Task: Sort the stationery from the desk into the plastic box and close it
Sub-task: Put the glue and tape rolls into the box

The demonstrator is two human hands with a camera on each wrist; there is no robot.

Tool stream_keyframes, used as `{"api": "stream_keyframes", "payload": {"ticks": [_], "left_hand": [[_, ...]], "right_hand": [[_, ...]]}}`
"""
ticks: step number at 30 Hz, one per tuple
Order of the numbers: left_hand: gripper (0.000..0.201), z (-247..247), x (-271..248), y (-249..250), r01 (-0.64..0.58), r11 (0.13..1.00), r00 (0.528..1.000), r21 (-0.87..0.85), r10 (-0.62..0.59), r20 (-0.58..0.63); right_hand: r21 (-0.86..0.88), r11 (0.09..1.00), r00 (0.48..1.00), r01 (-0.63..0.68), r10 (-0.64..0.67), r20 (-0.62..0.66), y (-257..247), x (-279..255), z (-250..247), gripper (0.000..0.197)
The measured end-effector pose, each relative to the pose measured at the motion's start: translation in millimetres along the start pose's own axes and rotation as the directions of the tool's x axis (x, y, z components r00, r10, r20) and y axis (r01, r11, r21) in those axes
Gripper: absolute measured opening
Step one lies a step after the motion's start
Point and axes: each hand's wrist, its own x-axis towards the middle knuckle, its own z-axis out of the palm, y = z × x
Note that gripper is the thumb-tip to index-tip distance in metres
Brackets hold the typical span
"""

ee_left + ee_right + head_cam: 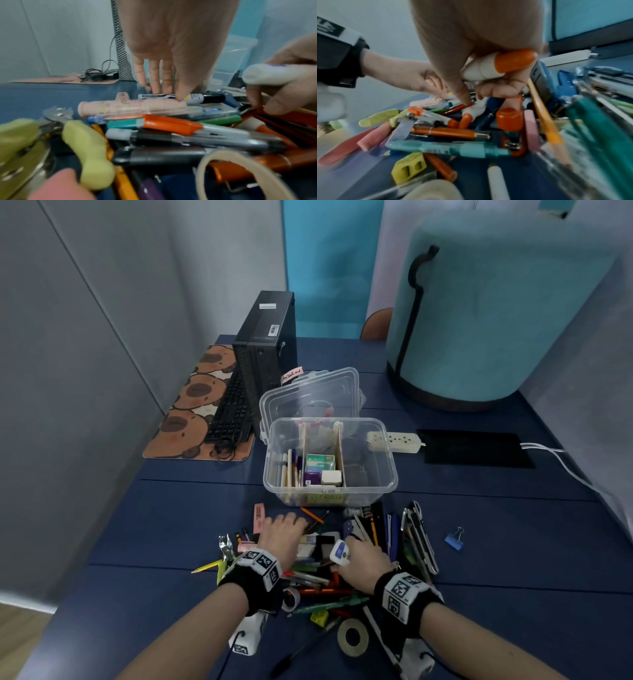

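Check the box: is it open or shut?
Open. The box has no lid on it; pens and small packs show inside from above. The lid stands behind it.

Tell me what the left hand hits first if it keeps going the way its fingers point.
Its fingertips are already down on a black-and-white marker in the pile; beyond that, probably the front wall of the plastic box, though depth is unclear.

clear plastic box [387, 474] stands open on the tabletop, lid [308, 395] tipped back, pens inside; a heap of stationery [325, 573] lies just before it.
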Motion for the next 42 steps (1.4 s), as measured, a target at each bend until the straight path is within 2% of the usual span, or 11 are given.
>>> {"api": "stream_keyframes", "payload": {"ticks": [5, 9, 12, 16, 21, 25, 29, 32, 34, 38, 42], "left_hand": [[0.029, 1, -5, -18, 0.048, 0.998, 0.999, -0.044, -0.047, 0.012], [0.034, -1, -8, -23, 0.084, 0.995, 0.995, -0.05, -0.081, 0.05], [0.035, -3, -9, -27, 0.116, 0.992, 0.99, -0.053, -0.111, 0.084], [0.035, -6, -12, -27, 0.118, 0.991, 0.988, -0.065, -0.111, 0.105], [0.037, -13, -17, -19, 0.119, 0.991, 0.988, -0.068, -0.111, 0.103], [0.034, -28, -19, -1, -0.008, 0.986, 0.993, -0.164, -0.012, -0.117], [0.054, -50, -15, 18, -0.277, 0.921, 0.933, -0.273, 0.19, -0.304], [0.04, -71, -8, 25, -0.325, 0.907, 0.905, -0.268, 0.216, -0.367], [0.028, -81, 0, 21, -0.34, 0.91, 0.888, -0.237, 0.227, -0.4], [0.017, -103, 19, -1, -0.298, 0.835, 0.891, -0.463, 0.069, -0.449], [0.022, -129, 53, -24, -0.244, 0.727, 0.893, -0.642, -0.09, -0.441]], "right_hand": [[-0.115, 0.993, 0.999, -0.037, 0.033, -0.031, -19, 7, 5, 0.036], [-0.174, 0.983, 0.996, -0.056, 0.066, 0.056, -20, 13, 2, 0.042], [-0.258, 0.965, 0.988, -0.047, 0.082, 0.13, -20, 11, 3, 0.038], [-0.218, 0.974, 0.991, -0.054, 0.079, 0.107, -17, 8, 4, 0.032], [-0.082, 0.995, 0.998, -0.064, 0.062, -0.021, -12, 3, -13, 0.03], [-0.031, 1.0, 0.984, 0.003, -0.008, -0.18, -8, -1, -46, 0.025], [0.082, 0.984, 0.987, 0.156, -0.151, -0.057, -9, -4, -83, 0.017], [0.24, 0.931, 0.96, 0.274, -0.28, -0.012, -17, -8, -110, 0.013], [0.315, 0.911, 0.961, 0.266, -0.274, -0.018, -20, -6, -129, 0.019], [0.602, 0.793, 0.995, 0.089, -0.101, -0.014, -14, 24, -164, 0.047], [0.795, 0.605, 0.996, -0.038, -0.041, 0.079, -15, 61, -193, 0.033]]}}
